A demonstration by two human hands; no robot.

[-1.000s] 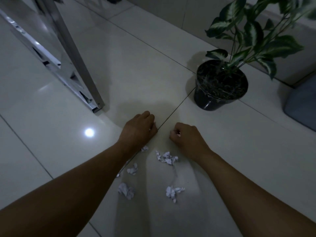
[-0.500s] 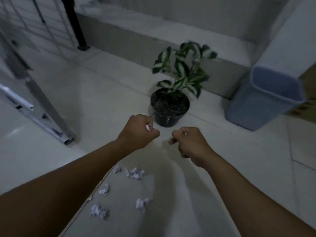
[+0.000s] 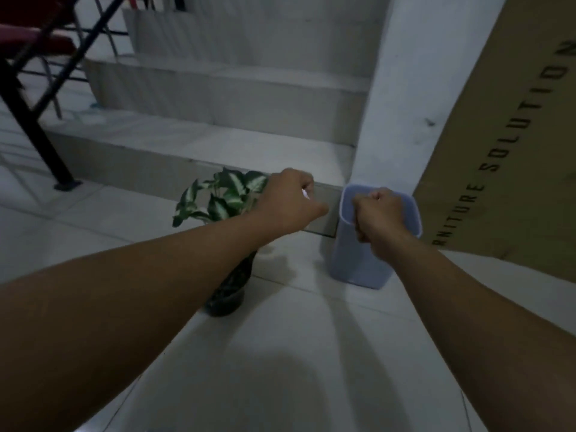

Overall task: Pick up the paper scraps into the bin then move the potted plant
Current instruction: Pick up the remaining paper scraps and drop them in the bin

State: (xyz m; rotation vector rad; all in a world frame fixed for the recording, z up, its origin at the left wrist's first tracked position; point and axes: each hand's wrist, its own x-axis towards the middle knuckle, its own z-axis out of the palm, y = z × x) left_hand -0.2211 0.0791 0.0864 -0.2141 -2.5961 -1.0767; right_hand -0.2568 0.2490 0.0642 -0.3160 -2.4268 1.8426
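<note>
Pale floor tiles meet a step at mid-frame. Both fists are curled: the left hand pinches a white paper scrap, while the right hand, contents hidden, hovers over the blue bin, whose inside is unseen. The potted plant, left of centre, seems unmoved.

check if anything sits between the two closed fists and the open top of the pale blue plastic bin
Nothing visible does. The right hand is already in line with the pale blue plastic bin's open top. The left hand, showing a white paper scrap, has only open air between it and the rim.
</note>
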